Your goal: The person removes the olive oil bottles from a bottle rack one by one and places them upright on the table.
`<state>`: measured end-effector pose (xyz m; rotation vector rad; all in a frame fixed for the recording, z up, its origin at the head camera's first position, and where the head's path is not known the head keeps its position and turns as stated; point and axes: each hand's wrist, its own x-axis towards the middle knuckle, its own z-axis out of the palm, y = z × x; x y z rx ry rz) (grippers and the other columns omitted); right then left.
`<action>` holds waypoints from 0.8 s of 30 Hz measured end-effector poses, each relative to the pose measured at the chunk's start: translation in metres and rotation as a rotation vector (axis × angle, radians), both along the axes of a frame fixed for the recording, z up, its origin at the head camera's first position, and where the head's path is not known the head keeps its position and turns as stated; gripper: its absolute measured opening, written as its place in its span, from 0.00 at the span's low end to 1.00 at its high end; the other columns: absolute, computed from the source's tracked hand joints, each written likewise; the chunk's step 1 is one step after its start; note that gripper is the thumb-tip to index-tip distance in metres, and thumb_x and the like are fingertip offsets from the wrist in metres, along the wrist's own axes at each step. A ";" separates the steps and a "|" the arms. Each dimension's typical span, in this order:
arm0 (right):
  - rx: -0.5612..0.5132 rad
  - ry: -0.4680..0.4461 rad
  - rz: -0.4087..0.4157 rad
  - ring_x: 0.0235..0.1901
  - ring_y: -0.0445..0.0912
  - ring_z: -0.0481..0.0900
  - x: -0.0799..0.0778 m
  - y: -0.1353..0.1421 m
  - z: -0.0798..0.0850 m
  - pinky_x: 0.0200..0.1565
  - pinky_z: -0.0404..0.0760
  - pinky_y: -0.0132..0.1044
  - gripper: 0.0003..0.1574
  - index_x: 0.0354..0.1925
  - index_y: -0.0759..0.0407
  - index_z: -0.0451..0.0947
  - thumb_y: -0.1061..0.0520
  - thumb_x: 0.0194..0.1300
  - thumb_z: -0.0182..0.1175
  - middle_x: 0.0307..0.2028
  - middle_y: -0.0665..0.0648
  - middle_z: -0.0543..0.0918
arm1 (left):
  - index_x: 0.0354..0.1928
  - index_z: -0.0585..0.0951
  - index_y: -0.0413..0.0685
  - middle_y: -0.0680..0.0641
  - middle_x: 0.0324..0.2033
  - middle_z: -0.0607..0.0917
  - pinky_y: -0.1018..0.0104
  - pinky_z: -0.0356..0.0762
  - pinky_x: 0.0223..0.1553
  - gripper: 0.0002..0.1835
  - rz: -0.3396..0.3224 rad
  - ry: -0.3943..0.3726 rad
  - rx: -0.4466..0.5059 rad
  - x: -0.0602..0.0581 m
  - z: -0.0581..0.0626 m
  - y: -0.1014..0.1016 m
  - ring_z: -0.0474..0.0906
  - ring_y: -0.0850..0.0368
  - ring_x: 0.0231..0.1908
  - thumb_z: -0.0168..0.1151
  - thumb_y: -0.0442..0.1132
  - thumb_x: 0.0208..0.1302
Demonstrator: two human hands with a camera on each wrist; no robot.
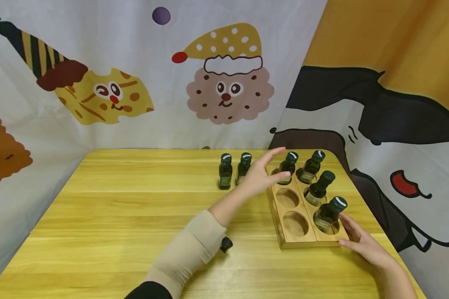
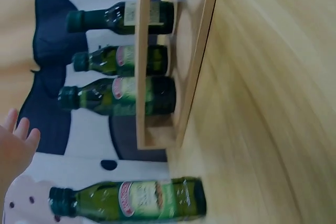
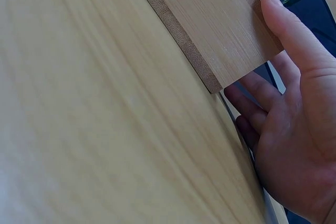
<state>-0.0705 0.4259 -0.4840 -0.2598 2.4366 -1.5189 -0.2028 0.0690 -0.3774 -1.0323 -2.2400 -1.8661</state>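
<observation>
My left hand (image 1: 257,177) hovers with its fingers apart beside a dark green glass bottle (image 1: 292,160) in the back left hole of a wooden bottle rack (image 1: 298,244). Nothing is in its grasp; the left wrist view shows its fingers (image 2: 22,129) apart from the bottles. At the rack's near right corner, my right hand (image 1: 368,245) grips the wood, thumb (image 3: 294,32) on one side and fingers round the other. Along the rack's right column stand a back bottle (image 1: 309,168), a middle bottle (image 1: 320,185) and a front bottle (image 1: 328,215). Two left-column holes show bare wood.
Left of the rack, one bottle (image 1: 225,172) stands on the wooden table (image 1: 134,199) beside another bottle (image 1: 243,166), partly covered by my left hand. A dark cap (image 1: 226,244) pokes out from behind my left sleeve. A printed curtain (image 1: 134,41) hangs behind the table.
</observation>
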 end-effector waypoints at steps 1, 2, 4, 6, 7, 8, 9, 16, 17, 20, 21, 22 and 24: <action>-0.002 0.002 0.001 0.55 0.15 0.51 0.000 0.000 0.000 0.49 0.57 0.13 0.50 0.75 0.60 0.35 0.65 0.69 0.54 0.71 0.71 0.40 | 0.70 0.63 0.56 0.56 0.66 0.68 0.67 0.56 0.65 0.35 0.001 -0.014 0.005 -0.001 -0.001 0.004 0.59 0.66 0.65 0.66 0.45 0.63; -0.003 0.003 0.000 0.55 0.15 0.51 0.000 0.000 0.000 0.49 0.57 0.14 0.50 0.75 0.60 0.35 0.65 0.69 0.54 0.72 0.69 0.40 | 0.71 0.63 0.56 0.57 0.66 0.67 0.67 0.57 0.64 0.35 0.003 -0.022 0.011 -0.004 -0.003 0.007 0.59 0.66 0.65 0.66 0.45 0.63; -0.001 0.004 0.001 0.55 0.15 0.51 0.000 0.000 0.001 0.49 0.57 0.14 0.49 0.75 0.61 0.35 0.65 0.69 0.54 0.72 0.68 0.41 | 0.71 0.63 0.55 0.57 0.66 0.67 0.68 0.57 0.64 0.35 0.010 -0.035 0.031 -0.008 -0.006 0.014 0.59 0.67 0.65 0.65 0.44 0.64; 0.000 0.001 0.002 0.55 0.15 0.51 0.000 0.000 0.001 0.49 0.57 0.14 0.49 0.75 0.61 0.35 0.65 0.69 0.54 0.71 0.72 0.40 | 0.70 0.64 0.53 0.55 0.66 0.68 0.68 0.58 0.64 0.34 0.023 -0.049 0.042 -0.013 -0.008 0.019 0.60 0.67 0.65 0.64 0.44 0.64; 0.002 0.000 0.001 0.55 0.15 0.51 0.000 0.000 0.002 0.49 0.57 0.14 0.50 0.75 0.62 0.35 0.65 0.69 0.54 0.70 0.75 0.40 | 0.70 0.64 0.53 0.55 0.66 0.68 0.69 0.58 0.64 0.34 0.027 -0.055 0.040 -0.015 -0.009 0.022 0.61 0.67 0.64 0.64 0.44 0.65; 0.004 -0.002 0.001 0.55 0.15 0.51 0.000 0.000 0.002 0.49 0.57 0.14 0.50 0.75 0.62 0.35 0.65 0.69 0.55 0.70 0.77 0.39 | 0.70 0.64 0.52 0.53 0.66 0.69 0.68 0.58 0.64 0.33 0.029 -0.056 0.036 -0.017 -0.010 0.024 0.61 0.66 0.64 0.64 0.43 0.65; 0.005 -0.004 0.000 0.54 0.15 0.52 -0.001 -0.001 0.002 0.49 0.57 0.14 0.50 0.75 0.62 0.35 0.64 0.69 0.55 0.69 0.79 0.39 | 0.70 0.64 0.52 0.53 0.66 0.69 0.69 0.58 0.64 0.33 0.030 -0.059 0.029 -0.019 -0.010 0.026 0.61 0.66 0.64 0.64 0.43 0.65; 0.006 0.007 0.001 0.55 0.15 0.51 0.000 -0.002 0.003 0.49 0.57 0.13 0.50 0.75 0.61 0.35 0.65 0.69 0.55 0.69 0.79 0.39 | 0.70 0.63 0.56 0.53 0.66 0.69 0.67 0.59 0.64 0.34 0.072 -0.116 -0.019 -0.030 -0.019 0.041 0.61 0.66 0.64 0.64 0.46 0.64; 0.008 0.009 0.001 0.55 0.15 0.51 0.000 -0.001 0.003 0.49 0.57 0.13 0.50 0.75 0.61 0.35 0.65 0.68 0.55 0.69 0.79 0.39 | 0.70 0.64 0.56 0.54 0.65 0.69 0.67 0.59 0.63 0.34 0.080 -0.124 -0.026 -0.031 -0.020 0.043 0.61 0.66 0.64 0.64 0.47 0.64; 0.009 0.010 0.000 0.55 0.15 0.51 0.001 -0.001 0.003 0.49 0.57 0.13 0.50 0.75 0.60 0.35 0.65 0.68 0.55 0.69 0.79 0.39 | 0.70 0.64 0.55 0.54 0.65 0.69 0.64 0.61 0.63 0.34 0.092 -0.141 -0.044 -0.034 -0.022 0.049 0.61 0.63 0.65 0.64 0.46 0.64; 0.009 0.010 -0.001 0.55 0.15 0.51 0.001 -0.002 0.003 0.49 0.56 0.13 0.50 0.75 0.61 0.35 0.65 0.68 0.55 0.69 0.79 0.39 | 0.70 0.64 0.54 0.53 0.65 0.69 0.63 0.62 0.63 0.34 0.094 -0.146 -0.047 -0.035 -0.023 0.051 0.62 0.62 0.65 0.64 0.45 0.65; 0.007 0.009 -0.003 0.55 0.16 0.51 0.001 -0.002 0.003 0.49 0.56 0.13 0.50 0.75 0.61 0.35 0.65 0.68 0.55 0.69 0.79 0.39 | 0.70 0.64 0.53 0.52 0.65 0.69 0.62 0.64 0.62 0.33 0.100 -0.148 -0.050 -0.036 -0.024 0.052 0.63 0.60 0.64 0.64 0.45 0.65; 0.004 0.008 -0.003 0.55 0.16 0.51 0.001 -0.002 0.003 0.50 0.56 0.13 0.50 0.75 0.61 0.35 0.65 0.68 0.55 0.69 0.80 0.39 | 0.70 0.65 0.52 0.51 0.64 0.71 0.61 0.66 0.61 0.33 0.111 -0.154 -0.056 -0.037 -0.026 0.055 0.65 0.59 0.63 0.64 0.44 0.65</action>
